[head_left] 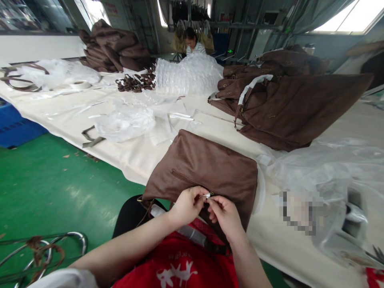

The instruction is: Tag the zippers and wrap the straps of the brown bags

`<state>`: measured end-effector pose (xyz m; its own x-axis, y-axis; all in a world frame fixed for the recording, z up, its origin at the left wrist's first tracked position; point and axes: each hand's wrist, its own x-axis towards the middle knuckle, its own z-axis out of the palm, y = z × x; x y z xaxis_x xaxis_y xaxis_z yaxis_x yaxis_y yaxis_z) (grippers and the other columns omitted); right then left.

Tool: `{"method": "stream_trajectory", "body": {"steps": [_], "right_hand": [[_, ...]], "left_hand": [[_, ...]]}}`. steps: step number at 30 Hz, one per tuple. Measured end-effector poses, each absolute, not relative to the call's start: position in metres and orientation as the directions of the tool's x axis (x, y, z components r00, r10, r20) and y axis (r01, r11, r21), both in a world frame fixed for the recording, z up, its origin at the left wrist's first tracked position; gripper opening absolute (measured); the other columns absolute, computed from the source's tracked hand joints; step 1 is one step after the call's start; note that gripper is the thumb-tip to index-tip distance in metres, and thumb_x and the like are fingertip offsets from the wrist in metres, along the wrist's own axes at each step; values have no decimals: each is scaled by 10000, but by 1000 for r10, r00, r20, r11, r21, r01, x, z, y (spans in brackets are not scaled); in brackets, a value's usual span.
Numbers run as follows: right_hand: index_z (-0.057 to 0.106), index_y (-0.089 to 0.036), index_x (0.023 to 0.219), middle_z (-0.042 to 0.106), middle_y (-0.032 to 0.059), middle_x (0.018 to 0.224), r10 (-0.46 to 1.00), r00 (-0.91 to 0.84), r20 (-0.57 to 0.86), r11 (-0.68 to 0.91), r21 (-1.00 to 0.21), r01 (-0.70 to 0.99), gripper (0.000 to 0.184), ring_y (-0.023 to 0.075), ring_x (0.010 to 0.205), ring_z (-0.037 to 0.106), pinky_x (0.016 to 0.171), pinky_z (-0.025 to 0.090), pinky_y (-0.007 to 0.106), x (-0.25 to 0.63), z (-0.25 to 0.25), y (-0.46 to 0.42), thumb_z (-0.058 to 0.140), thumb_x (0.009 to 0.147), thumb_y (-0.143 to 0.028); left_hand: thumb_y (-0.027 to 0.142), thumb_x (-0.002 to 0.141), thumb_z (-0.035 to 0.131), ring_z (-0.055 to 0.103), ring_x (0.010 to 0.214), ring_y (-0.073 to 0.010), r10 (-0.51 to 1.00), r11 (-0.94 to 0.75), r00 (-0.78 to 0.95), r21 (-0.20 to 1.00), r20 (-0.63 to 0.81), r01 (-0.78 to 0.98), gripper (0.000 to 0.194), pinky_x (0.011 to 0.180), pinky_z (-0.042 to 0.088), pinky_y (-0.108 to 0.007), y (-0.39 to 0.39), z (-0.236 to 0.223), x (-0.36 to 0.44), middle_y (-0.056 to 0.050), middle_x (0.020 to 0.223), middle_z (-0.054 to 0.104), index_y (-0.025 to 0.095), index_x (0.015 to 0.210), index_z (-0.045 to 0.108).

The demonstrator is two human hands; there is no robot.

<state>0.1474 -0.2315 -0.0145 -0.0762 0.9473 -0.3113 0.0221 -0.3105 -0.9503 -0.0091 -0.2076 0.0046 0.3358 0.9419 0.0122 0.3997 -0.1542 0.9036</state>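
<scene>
A brown leather-look bag (207,160) lies at the table's front edge and hangs partly over my lap. Across its face runs a zipper (186,178). At the zipper's right end, my left hand (187,206) and my right hand (225,216) meet fingertip to fingertip. Between them is a small white piece (207,195), thin like paper or film, beside the metal zipper pull. Both hands pinch it, thumb against forefinger. The bag's strap, partly wrapped in clear plastic, hangs below my left wrist.
More brown bags (288,108) are piled at the right, others (117,48) at the back left. Clear plastic bags (126,122) and a plastic-wrapped stack (189,74) lie on the table (117,156). A person (195,46) is behind it. A blue crate (21,126) stands left.
</scene>
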Motion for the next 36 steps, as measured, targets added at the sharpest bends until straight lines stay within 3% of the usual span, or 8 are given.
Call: {"method": "stream_trajectory", "body": {"steps": [3, 5, 14, 16, 18, 23, 29, 36], "right_hand": [[661, -169, 845, 624, 3, 666, 949, -95, -301, -300, -954, 21, 313, 119, 509, 570, 444, 471, 209, 147, -15, -233, 614, 805, -476], [662, -172, 819, 635, 13, 667, 958, -80, -275, -273, -961, 30, 316, 132, 524, 582, 464, 488, 225, 145, -15, -234, 603, 813, -483], [676, -180, 699, 623, 4, 572, 959, 14, -282, -282, -954, 107, 302, 113, 408, 508, 376, 381, 208, 138, -13, -231, 593, 794, -454], [654, -174, 658, 542, -28, 489, 950, 60, -305, -308, -951, 34, 246, 79, 362, 413, 348, 289, 190, 136, -12, -230, 633, 752, -400], [624, -175, 639, 444, -67, 444, 937, 46, -347, -334, -925, -181, 196, 51, 347, 299, 341, 180, 190, 134, -10, -232, 669, 698, -356], [491, -188, 554, 437, -62, 525, 929, -60, -365, -335, -762, -555, 284, 40, 397, 254, 379, 127, 214, 128, -10, -238, 691, 672, -350], [503, -193, 590, 388, -78, 501, 932, -68, -356, -322, -730, -603, 312, 41, 394, 210, 390, 103, 228, 126, -15, -243, 742, 671, -377], [510, -216, 651, 394, -78, 501, 938, -72, -338, -320, -773, -547, 299, 57, 396, 204, 390, 110, 237, 127, -17, -245, 732, 680, -414]], "left_hand": [[224, 826, 525, 568, 545, -94, 895, 200, 373, 967, -245, 155, 158, 556, 497, -219, -205, 11, -9, -19, 716, 632, 129, 922, 607], [248, 812, 555, 551, 525, -86, 883, 262, 377, 960, -279, 97, 179, 537, 482, -209, -207, 12, -8, -14, 698, 625, 119, 924, 609], [203, 877, 466, 608, 679, -128, 959, -136, 281, 936, 42, 324, 178, 642, 496, -222, -226, 14, -6, -33, 771, 658, 162, 907, 637], [184, 871, 470, 627, 745, -146, 953, -205, 288, 898, 93, 389, 178, 680, 500, -233, -227, 17, -6, -43, 807, 673, 170, 922, 640], [179, 873, 473, 633, 784, -158, 948, -251, 290, 867, 131, 429, 183, 708, 501, -247, -228, 18, -6, -47, 833, 683, 177, 948, 639], [176, 896, 447, 635, 853, -162, 929, -326, 312, 843, 200, 428, 192, 800, 494, -272, -231, 12, -6, -43, 903, 685, 196, 977, 620], [240, 888, 499, 592, 619, -120, 967, -228, 200, 887, 158, 402, 357, 572, 459, -214, -233, 7, -10, 21, 743, 622, 197, 1228, 401], [319, 815, 601, 524, 554, -98, 968, -249, 107, 802, 228, 542, 179, 550, 431, -218, -228, 18, -14, 26, 704, 538, 200, 915, 513]]}}
